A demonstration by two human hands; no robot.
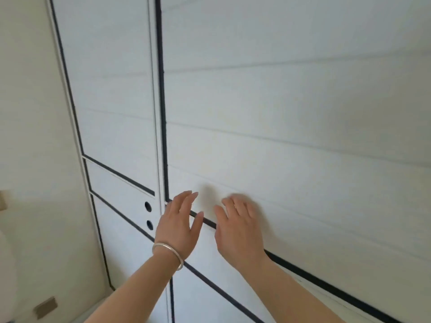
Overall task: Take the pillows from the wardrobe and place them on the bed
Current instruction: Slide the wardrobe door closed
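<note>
A white wardrobe [279, 113] with dark gaps between its panels fills the head view, and its doors are closed. My left hand [179, 224], with a silver bangle on the wrist, reaches toward the lower corner of the large right door, fingers spread. Beside it to the right, my right hand [238, 229] is held flat near the same door's bottom edge, fingers apart. Neither hand holds anything. No pillows and no bed are in view.
A narrower wardrobe section [112, 94] stands on the left, with two dark round holes [148, 215] in its lower panel. A cream wall [30, 136] runs along the far left, with a small brown fitting [45, 307] low down.
</note>
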